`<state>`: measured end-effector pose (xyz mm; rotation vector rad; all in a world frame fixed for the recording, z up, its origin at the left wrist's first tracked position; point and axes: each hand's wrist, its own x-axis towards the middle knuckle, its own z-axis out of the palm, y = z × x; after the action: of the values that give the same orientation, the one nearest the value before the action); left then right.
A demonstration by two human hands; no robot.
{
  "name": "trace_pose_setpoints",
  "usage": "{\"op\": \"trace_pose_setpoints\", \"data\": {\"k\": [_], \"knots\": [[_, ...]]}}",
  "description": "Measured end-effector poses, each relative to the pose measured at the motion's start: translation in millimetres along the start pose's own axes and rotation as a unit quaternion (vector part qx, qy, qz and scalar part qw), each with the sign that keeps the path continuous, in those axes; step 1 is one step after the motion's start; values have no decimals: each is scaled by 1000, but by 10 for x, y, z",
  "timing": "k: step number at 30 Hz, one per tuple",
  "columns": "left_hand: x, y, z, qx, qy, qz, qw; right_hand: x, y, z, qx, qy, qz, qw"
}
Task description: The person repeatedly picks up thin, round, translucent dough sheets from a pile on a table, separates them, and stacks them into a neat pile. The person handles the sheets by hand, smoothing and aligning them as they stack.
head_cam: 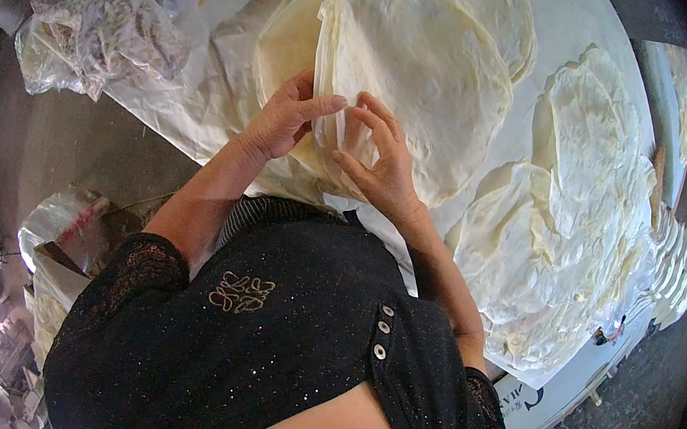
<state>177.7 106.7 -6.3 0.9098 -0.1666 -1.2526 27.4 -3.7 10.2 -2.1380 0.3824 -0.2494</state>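
Note:
Thin round pale sheets, like flatbread or dried dough, overlap on the covered table before me. My left hand (292, 114) pinches the left edge of a sheet stack (420, 84), thumb on top and fingers behind or beneath it. Beside it my right hand (380, 156) has curled, spread fingers over the same stack's lower left part; whether the fingertips touch it cannot be told. Under the stack, to the left, a yellowish round sheet (283, 44) shows. Another pale round sheet (487, 7) lies behind, at the top.
A large heap of crumpled pale sheets (560, 264) covers the table's right side. Clear plastic bags (107, 38) lie at the upper left. The white table covering (173, 131) ends in a slanted edge on the left. More plastic bags (61, 229) are below at the left.

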Motion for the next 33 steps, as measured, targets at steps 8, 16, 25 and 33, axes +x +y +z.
{"op": "trace_pose_setpoints", "data": {"k": [8, 16, 25, 33], "knots": [[14, 46, -40, -39, -22, -32, 998, 26, 25, -39, 59, 34, -1, 998], [26, 81, 51, -30, -23, -21, 999, 741, -126, -152, 188, 76, 135, 970], [50, 75, 92, -6, -13, -22, 1000, 1090, 63, -108, 124, 78, 131, 981], [65, 45, 82, 2, -21, -9, 1000, 1101, 28, -202, 308, 43, 234, 921]]}}
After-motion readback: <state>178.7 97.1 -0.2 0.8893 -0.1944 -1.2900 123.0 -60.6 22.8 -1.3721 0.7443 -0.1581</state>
